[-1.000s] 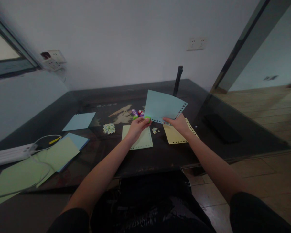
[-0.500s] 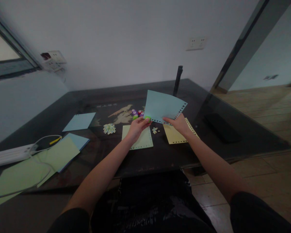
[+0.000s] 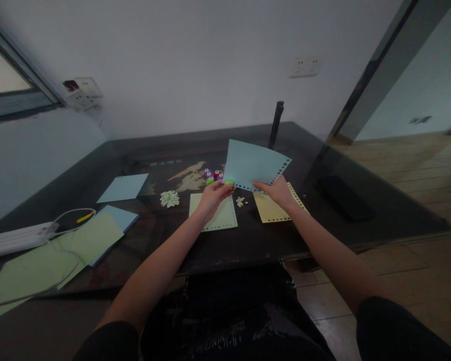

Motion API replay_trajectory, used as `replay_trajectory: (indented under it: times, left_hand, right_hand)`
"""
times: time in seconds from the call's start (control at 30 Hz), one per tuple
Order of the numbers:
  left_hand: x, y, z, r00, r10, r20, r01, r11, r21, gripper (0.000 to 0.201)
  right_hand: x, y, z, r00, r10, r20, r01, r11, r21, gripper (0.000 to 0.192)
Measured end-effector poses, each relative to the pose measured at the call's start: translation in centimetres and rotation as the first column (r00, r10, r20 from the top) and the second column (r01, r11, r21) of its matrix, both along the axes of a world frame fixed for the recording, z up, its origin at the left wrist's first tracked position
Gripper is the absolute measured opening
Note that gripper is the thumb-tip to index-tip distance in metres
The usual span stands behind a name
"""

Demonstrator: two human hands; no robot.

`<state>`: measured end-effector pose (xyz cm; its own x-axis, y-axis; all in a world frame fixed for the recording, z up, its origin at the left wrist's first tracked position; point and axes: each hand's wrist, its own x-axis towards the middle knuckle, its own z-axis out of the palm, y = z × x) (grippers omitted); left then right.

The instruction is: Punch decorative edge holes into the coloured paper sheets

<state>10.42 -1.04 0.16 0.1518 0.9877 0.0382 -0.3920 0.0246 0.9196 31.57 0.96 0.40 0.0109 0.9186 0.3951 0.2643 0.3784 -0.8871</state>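
A sheet of light blue paper is held up over the table, with punched holes along its near and right edges. My right hand pinches it by the near edge, thumb on top. My left hand is closed around a small green craft punch at the sheet's near left corner; the fingers partly hide the punch. Beneath my left hand lies a pale green sheet with holes along its edges. A yellow punched sheet rests below my right hand.
Several purple, red and green punches stand behind my left hand. Paper cut-outs form a pile and a smaller heap. Left are blue paper, green sheets and a power strip. A dark flat object lies right.
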Motion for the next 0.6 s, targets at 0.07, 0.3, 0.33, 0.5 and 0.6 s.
replay_trajectory:
  times: [0.07, 0.3, 0.33, 0.5, 0.6]
  left_hand:
    - [0.03, -0.04, 0.05, 1.0, 0.01, -0.015, -0.01, 1.0, -0.004, 0.024]
    - [0.04, -0.1, 0.13, 0.999, 0.023, -0.025, -0.023, 1.0, -0.007, 0.024]
    - [0.05, -0.11, 0.15, 0.999, 0.023, -0.026, -0.024, 1.0, -0.006, 0.024]
    - [0.13, -0.21, 0.27, 0.999, 0.032, -0.037, -0.032, 0.999, 0.004, 0.023]
    - [0.15, -0.24, 0.3, 0.999, 0.028, -0.033, -0.028, 1.0, 0.01, 0.023]
  right_hand:
    - [0.0, 0.02, -0.01, 1.0, 0.001, -0.002, -0.001, 1.0, 0.003, 0.042]
    - [0.11, 0.21, -0.25, 1.0, -0.009, 0.014, 0.009, 1.0, 0.007, 0.037]
    - [0.13, 0.22, -0.27, 1.0, -0.012, 0.015, 0.012, 1.0, 0.005, 0.037]
    - [0.2, 0.29, -0.35, 1.0, 0.004, 0.005, -0.004, 1.0, 0.005, 0.043]
    - [0.21, 0.28, -0.33, 1.0, 0.005, 0.013, -0.005, 1.0, 0.023, 0.043]
